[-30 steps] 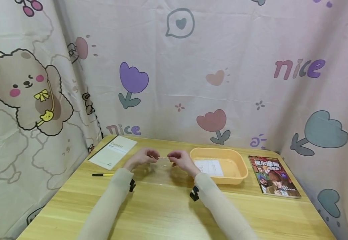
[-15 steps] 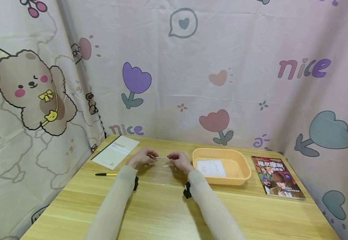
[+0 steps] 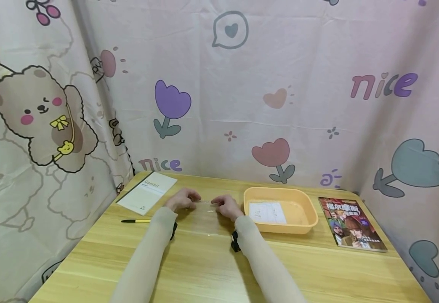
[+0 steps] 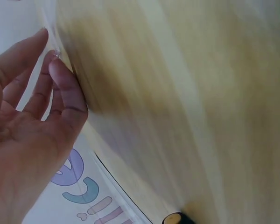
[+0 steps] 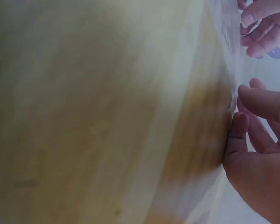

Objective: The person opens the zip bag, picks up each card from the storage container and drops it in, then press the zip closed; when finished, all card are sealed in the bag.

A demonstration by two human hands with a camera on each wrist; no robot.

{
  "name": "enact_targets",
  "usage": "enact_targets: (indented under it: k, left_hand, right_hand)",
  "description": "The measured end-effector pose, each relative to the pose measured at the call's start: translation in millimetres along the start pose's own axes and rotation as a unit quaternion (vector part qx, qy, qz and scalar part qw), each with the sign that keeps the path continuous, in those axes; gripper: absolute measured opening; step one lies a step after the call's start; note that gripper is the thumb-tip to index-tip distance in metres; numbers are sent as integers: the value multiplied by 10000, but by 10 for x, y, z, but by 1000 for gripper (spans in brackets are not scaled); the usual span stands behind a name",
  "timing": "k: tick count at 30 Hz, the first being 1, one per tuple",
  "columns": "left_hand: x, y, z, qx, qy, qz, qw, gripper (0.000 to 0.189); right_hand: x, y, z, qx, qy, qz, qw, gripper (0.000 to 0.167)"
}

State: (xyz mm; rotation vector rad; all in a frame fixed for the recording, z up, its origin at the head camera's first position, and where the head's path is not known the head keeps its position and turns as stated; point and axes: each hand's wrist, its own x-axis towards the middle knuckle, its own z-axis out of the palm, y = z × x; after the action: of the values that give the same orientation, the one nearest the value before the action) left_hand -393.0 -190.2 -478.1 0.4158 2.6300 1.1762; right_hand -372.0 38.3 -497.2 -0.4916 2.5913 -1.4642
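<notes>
A flat clear plastic bag or sleeve (image 3: 206,223) lies between my hands over the middle of the table. Its far edge shows as a thin bright line. My left hand (image 3: 183,199) pinches that edge at its left end. Up close in the left wrist view, the bent fingers (image 4: 67,88) of that hand meet at a strip of film. At the right end of the same edge, my right hand (image 3: 227,207) holds the film with thumb and fingers (image 5: 263,102). Much of the film is hard to make out against the wood.
A yellow-orange tray (image 3: 302,228) with a white paper (image 3: 266,212) inside stands beside my right hand. Farther right lies a colourful book (image 3: 352,225). A "Gambit" notebook (image 3: 147,193) and a yellow-and-black pen (image 3: 136,221) lie left. A patterned curtain (image 3: 211,97) hangs behind the table (image 3: 196,269).
My right hand has come down slightly, and the far edge of the film between my hands sits a little lower. The head view has shifted slightly; tray, book, notebook and pen stay put.
</notes>
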Motion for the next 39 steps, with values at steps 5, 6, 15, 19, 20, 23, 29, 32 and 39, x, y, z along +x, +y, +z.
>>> enact_targets:
  k: [5, 6, 15, 19, 20, 23, 29, 32, 39]
  left_hand:
    - [-4, 20, 9, 27, -235, 113, 9997, 32]
    - [-9, 26, 14, 2, -281, 141, 9995, 31]
    - [-40, 34, 6, 50, -595, 94, 9982, 26]
    - [-65, 28, -3, 38, -645, -61, 9979, 24]
    - [-74, 25, -2, 31, -645, -68, 9979, 23]
    - [-99, 19, 1, 10, -606, -95, 9981, 22]
    - [-156, -4, 5, -238, -558, -110, 9981, 22]
    - [-189, 3, -2, -522, -477, -215, 9973, 21]
    - [-278, 30, 18, -888, -308, -79, 9955, 24]
  right_hand:
    - [-12, 20, -7, -19, -94, -239, 9997, 29]
    - [-13, 14, -3, -44, -103, -207, 9997, 29]
    - [-41, -51, 22, -280, -201, -31, 9994, 27]
    - [-61, -62, 27, -490, -281, -133, 9983, 23]
    - [-69, -68, 26, -516, -312, -148, 9981, 22]
    - [-89, -87, 18, -619, -422, -109, 9971, 18]
    - [-131, -93, 17, -488, -609, 27, 9969, 10]
    - [-136, -76, 26, -252, -606, 95, 9978, 7]
    - [-220, -43, 59, 739, -449, 143, 9962, 7]
